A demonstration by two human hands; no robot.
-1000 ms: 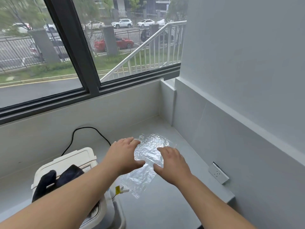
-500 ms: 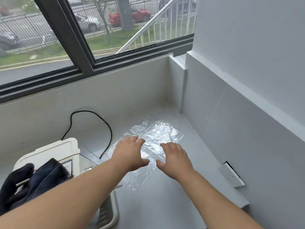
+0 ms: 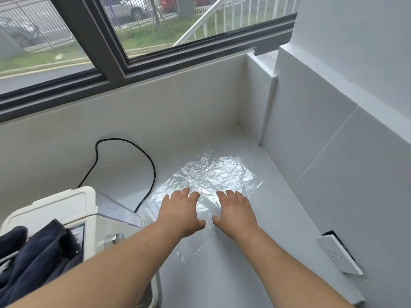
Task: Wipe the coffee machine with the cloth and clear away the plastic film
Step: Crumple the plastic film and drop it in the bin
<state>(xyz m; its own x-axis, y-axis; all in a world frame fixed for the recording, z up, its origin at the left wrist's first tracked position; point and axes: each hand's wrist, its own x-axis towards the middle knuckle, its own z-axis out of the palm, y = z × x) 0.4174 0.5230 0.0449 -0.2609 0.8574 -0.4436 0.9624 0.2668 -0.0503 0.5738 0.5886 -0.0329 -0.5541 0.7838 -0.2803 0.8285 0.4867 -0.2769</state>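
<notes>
A crinkled sheet of clear plastic film [image 3: 213,174] lies spread flat on the white counter [image 3: 222,274] in the corner. My left hand [image 3: 181,213] and my right hand [image 3: 235,211] rest palm down on its near part, fingers apart, side by side. The white coffee machine [image 3: 55,210] stands at the lower left. A dark navy cloth [image 3: 33,258] is draped over its top. My left forearm crosses over the machine's right side.
A black power cord [image 3: 153,172] loops over the counter behind the machine. A white wall socket [image 3: 339,255] sits on the right wall. White tiled walls close the corner behind and to the right, and a dark-framed window [image 3: 106,54] runs above.
The film now lies spread out flat and wider than before. Both hands have slid slightly forward over it. The view has tilted down and moved closer.
</notes>
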